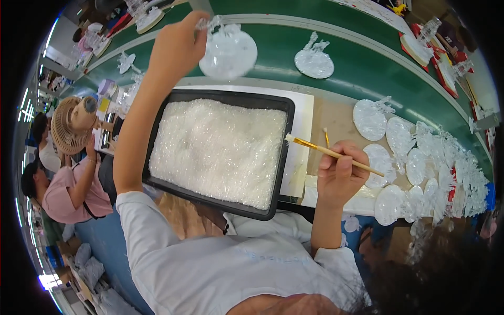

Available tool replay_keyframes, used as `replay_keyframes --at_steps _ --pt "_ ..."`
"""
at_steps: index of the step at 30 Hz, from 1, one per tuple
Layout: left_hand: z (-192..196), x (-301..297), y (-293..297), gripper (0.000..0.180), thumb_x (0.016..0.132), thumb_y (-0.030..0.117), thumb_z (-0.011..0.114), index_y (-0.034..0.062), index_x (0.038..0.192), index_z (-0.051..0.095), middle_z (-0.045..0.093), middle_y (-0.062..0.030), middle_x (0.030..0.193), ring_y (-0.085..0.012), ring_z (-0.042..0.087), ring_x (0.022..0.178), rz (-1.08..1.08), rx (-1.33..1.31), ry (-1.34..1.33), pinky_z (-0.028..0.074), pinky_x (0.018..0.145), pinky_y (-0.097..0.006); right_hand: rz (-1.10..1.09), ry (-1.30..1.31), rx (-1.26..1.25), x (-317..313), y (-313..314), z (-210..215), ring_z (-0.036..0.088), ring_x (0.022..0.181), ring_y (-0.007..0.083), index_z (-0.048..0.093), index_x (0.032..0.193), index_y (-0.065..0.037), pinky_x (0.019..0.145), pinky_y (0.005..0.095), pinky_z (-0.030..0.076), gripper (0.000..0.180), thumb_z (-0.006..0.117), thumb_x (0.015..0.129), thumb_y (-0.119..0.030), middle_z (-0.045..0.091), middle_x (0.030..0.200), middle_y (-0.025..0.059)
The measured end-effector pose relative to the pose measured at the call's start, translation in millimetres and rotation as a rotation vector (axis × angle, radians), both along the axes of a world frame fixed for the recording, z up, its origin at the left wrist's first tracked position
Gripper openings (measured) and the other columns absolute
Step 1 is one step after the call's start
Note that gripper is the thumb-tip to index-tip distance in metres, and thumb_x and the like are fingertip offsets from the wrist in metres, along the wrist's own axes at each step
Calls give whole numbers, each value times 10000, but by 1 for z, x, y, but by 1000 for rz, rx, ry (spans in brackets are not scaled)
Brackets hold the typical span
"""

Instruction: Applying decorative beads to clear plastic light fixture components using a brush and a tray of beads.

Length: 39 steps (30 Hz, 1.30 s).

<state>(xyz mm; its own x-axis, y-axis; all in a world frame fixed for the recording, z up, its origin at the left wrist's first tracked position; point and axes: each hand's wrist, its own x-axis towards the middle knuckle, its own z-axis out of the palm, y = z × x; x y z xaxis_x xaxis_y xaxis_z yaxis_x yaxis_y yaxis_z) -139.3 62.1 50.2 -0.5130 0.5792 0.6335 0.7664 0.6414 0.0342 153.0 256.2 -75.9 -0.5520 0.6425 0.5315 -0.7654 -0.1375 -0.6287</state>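
My left hand [180, 44] reaches far forward, its fingers closed at the clear figure that rises from a round white disc ornament [229, 55]. The ornament is slightly blurred and lies over the green belt. In my right hand [344, 173] I hold a paintbrush [320, 149] with a wooden handle, gold ferrule and pale bristles pointing left. Between my arms stands a black tray [290, 152] filled with white sparkling granules [218, 149]. The brush tip is just beside the tray's right rim, apart from the granules.
Another disc ornament [314, 60] sits on the green belt [357, 65]. Many similar ornaments [370, 119] crowd the right of the table, and a second brush [326, 137] lies on brown board [336, 113]. At left are a beige fan [73, 123] and a person in pink [73, 191].
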Motion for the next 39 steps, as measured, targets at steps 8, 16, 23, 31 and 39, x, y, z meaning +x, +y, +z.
replay_keyframes --at_steps 8,16,23,31,39 --pt "-40 138 -41 221 881 65 684 71 1096 636 687 -171 776 -358 684 692 -87 -36 -326 519 608 -433 -19 -22 148 1 -13 6 654 565 174 645 1052 36 434 262 518 175 688 979 -118 653 891 190" --pt "-54 168 -52 291 853 82 739 71 1135 668 722 -155 910 -300 716 774 -40 -48 -451 552 669 -375 -69 10 475 9 -25 12 630 537 176 625 1052 15 423 261 523 189 680 988 -154 624 914 190" --pt "-44 191 -41 546 718 178 858 71 1216 662 662 -122 1216 -330 632 1032 -391 98 -339 482 898 -426 -14 99 515 11 -29 7 702 624 204 655 995 28 538 277 591 134 733 888 8 689 936 216" --pt "-42 183 -38 407 579 19 806 47 974 710 719 -115 1020 -303 660 865 -474 150 -146 506 761 -390 40 76 329 6 -35 -5 690 597 194 644 997 37 503 272 587 106 690 943 -42 664 938 222" --pt "-54 185 -39 364 576 72 785 103 927 696 622 -30 852 -227 573 705 -487 219 12 447 689 -363 39 68 323 1 -37 -9 683 590 186 644 1025 40 495 270 585 135 682 969 -77 653 952 228"
